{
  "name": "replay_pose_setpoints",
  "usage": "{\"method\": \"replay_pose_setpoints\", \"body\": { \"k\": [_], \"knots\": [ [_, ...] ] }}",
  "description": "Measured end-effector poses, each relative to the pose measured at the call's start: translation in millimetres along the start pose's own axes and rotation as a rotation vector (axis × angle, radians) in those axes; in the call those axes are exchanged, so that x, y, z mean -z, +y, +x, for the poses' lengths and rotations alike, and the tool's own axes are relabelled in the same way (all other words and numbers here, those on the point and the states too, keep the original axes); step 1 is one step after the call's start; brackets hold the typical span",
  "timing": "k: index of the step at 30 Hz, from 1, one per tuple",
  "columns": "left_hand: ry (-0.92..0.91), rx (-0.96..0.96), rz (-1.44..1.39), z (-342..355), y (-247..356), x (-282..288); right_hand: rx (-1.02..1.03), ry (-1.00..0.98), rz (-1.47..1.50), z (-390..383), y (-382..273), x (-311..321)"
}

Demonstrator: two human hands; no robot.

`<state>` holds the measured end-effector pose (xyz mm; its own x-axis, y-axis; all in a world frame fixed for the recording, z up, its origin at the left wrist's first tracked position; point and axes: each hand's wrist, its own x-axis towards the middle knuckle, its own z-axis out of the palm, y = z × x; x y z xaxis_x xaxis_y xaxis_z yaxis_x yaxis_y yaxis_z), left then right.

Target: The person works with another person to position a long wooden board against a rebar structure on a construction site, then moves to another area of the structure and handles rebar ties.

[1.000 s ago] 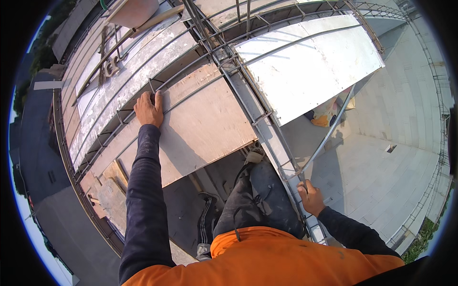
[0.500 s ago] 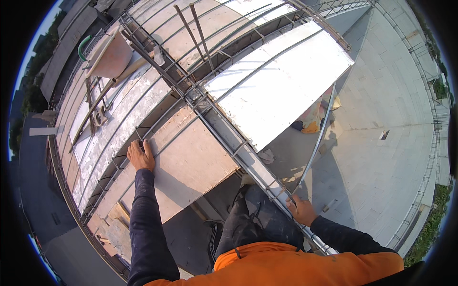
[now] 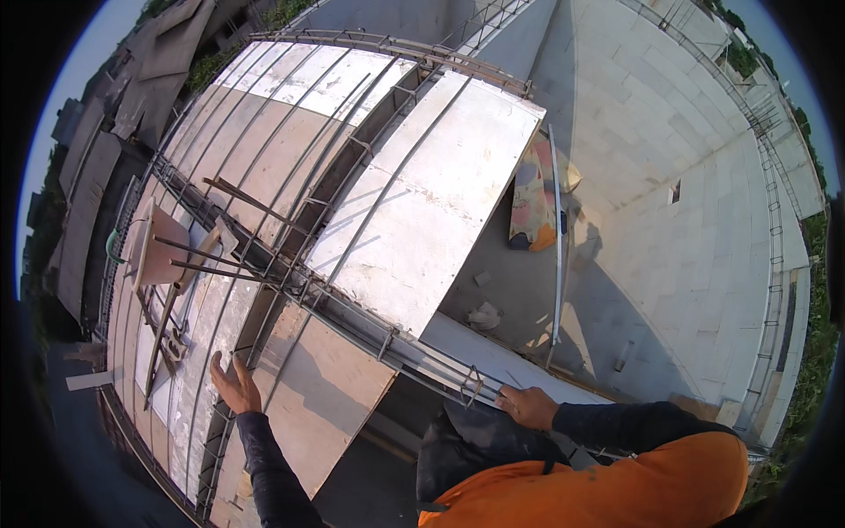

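Note:
My left hand (image 3: 235, 385) is open, its thumb and fingers apart, above the edge between a tan plywood panel (image 3: 330, 387) and a narrow trench with steel bars. Whether it touches a bar there, I cannot tell. My right hand (image 3: 526, 407) is closed around a steel reinforcing bar of the long rebar cage (image 3: 414, 355), which runs diagonally along a beam form in front of me. A bent wire stirrup (image 3: 473, 383) stands just left of that hand. Beyond the cage lies a white panel (image 3: 414, 202) crossed by a single bar.
An upturned, pinkish wheelbarrow tray (image 3: 163, 246) stands at the left, beside loose tools. Several upright bars (image 3: 211, 264) jut out near the cage crossing. Open drops lie beside the panels. A metal pole (image 3: 556, 238) leans from the lower floor, near a patterned cloth (image 3: 531, 198).
My view has swung, so the panels and cage sit lower and further left. My left hand's fingers have spread from the panel's edge. My right hand stays at the cage.

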<state>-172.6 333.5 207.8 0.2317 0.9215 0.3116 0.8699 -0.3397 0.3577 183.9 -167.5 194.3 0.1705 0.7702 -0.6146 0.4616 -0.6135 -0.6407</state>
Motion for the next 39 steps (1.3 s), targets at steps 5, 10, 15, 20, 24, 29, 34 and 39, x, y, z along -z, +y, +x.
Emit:
{"method": "replay_pose_setpoints", "body": {
  "k": [5, 10, 15, 20, 24, 29, 34, 39],
  "knots": [
    [0.314, 0.007, -0.378, 88, 61, 99, -0.008, -0.057, 0.284, 24, 6, -17],
    [0.380, -0.122, -0.730, 163, 212, 85, -0.133, -0.125, 0.434, 33, 20, -39],
    [0.519, 0.076, -0.856, 145, 183, 77, -0.113, -0.074, 0.298, 20, 13, -51],
    [0.381, 0.213, -0.959, 165, 200, 64, -0.092, -0.007, 0.239, 26, 26, -43],
    [0.209, 0.180, -0.974, 168, 186, 67, -0.054, -0.019, 0.215, 28, 26, -39],
    [0.163, 0.129, -0.997, 174, 186, 59, -0.008, 0.017, 0.145, 30, 20, -41],
    [0.261, 0.108, -0.927, 182, 183, 42, -0.025, 0.002, 0.122, 31, 20, -43],
    [0.413, 0.119, -0.631, 178, 192, 46, 0.020, 0.015, 0.136, 28, 21, -46]
  ]
}}
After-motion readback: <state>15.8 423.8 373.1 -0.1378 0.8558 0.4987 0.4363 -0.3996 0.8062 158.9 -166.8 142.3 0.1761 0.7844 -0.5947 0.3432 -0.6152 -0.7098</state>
